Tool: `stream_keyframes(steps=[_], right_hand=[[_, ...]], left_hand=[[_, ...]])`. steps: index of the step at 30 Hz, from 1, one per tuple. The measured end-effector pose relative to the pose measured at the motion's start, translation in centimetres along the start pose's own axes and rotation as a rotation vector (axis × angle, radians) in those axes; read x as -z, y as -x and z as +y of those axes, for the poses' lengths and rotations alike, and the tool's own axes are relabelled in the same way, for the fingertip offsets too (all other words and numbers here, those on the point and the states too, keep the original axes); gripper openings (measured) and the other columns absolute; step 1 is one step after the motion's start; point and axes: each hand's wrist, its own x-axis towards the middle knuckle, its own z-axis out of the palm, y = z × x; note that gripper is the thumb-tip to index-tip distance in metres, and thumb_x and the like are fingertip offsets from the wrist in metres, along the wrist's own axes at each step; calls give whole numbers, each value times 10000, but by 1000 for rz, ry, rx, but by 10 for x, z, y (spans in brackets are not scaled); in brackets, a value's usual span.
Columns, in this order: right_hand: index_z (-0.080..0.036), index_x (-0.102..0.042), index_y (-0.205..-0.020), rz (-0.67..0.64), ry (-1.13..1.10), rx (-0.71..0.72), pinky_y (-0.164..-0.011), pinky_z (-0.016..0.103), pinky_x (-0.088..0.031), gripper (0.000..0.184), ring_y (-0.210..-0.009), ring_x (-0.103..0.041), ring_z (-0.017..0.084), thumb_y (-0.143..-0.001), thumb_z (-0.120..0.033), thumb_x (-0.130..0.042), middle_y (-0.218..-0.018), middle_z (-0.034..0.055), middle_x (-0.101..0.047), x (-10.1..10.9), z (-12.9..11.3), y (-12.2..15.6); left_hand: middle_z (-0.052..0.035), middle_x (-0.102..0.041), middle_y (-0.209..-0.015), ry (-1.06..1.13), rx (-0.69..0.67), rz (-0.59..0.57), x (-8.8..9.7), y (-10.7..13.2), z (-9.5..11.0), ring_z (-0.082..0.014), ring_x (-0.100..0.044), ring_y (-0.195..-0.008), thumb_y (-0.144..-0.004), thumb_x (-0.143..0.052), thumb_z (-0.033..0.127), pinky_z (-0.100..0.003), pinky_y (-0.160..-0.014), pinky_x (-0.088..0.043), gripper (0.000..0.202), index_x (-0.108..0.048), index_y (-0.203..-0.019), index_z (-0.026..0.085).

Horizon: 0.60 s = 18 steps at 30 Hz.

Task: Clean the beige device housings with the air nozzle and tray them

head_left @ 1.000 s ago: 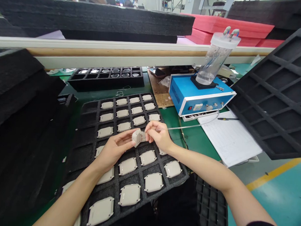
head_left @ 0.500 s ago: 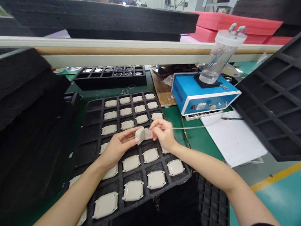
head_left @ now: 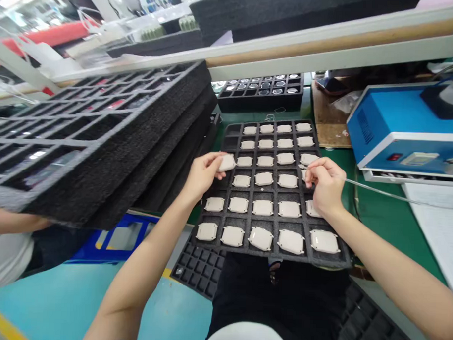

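Observation:
My left hand (head_left: 203, 175) is closed around a beige watch case (head_left: 227, 162), thumb on top, at the left side of the black foam tray (head_left: 232, 143). Rows of similar beige cases lie in the tray's cells, several showing small dark corner lugs. Over the tray's right edge, my right hand (head_left: 327, 187) pinches the end of a thin clear tube (head_left: 392, 189), which runs off to the right. Whatever tip sits at the tube's end is hidden by my fingers. The two hands are apart.
Stacked black foam trays (head_left: 153, 132) rise at the left, beside another person's arm (head_left: 16, 222). A blue machine (head_left: 409, 129) and white paper (head_left: 436, 212) are on the right. Behind stands a black tray (head_left: 260, 103) of round shiny parts, below a shelf rail (head_left: 327, 54).
My hands have separated: the left has carried its watch case to the tray's left side, while the right stays near the right edge with the tube. The view has swung left.

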Motion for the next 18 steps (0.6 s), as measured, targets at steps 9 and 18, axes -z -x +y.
stream_keyframes(steps=[9,18], right_hand=[[-167,-540,-588,-22,22,-9,-349,180,-309,78,-342,-415,64,-632,-125,-492,-432,-42,-507,-1,-1,2],[-156,-547,-581,-37,52,-48,-347,179,-301,73,-343,-414,67,-623,-115,-504,-436,-35,-517,-1,-1,2]], left_hand=[[-19,-638,-638,-275,-27,-54,24,-2,-53,-156,-559,-618,-719,-604,333,-230,-583,-385,210,-658,-760,134],[-84,-661,-994,-305,-112,-83,25,9,-42,-160,-589,-693,-716,-621,253,-271,-665,-459,193,-712,-851,150]])
